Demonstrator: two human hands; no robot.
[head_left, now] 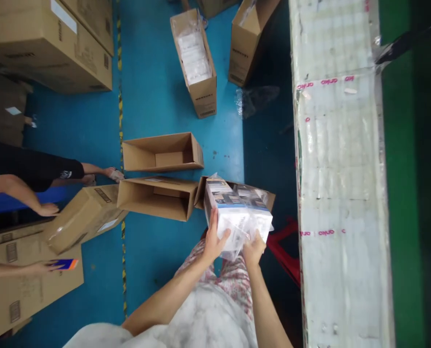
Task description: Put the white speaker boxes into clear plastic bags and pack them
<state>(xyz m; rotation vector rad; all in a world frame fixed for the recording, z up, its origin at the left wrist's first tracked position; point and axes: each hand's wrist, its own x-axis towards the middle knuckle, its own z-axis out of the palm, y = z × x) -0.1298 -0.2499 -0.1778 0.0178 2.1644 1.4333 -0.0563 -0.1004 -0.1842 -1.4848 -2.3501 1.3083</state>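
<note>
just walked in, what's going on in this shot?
A person's left hand and right hand hold a white boxed bundle in clear plastic, with a brown cardboard carton partly hidden beneath it. Two open brown cardboard cartons lie alongside on the blue floor. Nearby, a co-worker's hand holds a small blue-and-orange item.

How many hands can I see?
4: the wearer's left hand and right hand on the plastic-wrapped boxes; at left, one hand beside the tilted carton and another hand holding a blue-and-orange item. Others may be hidden.
</note>
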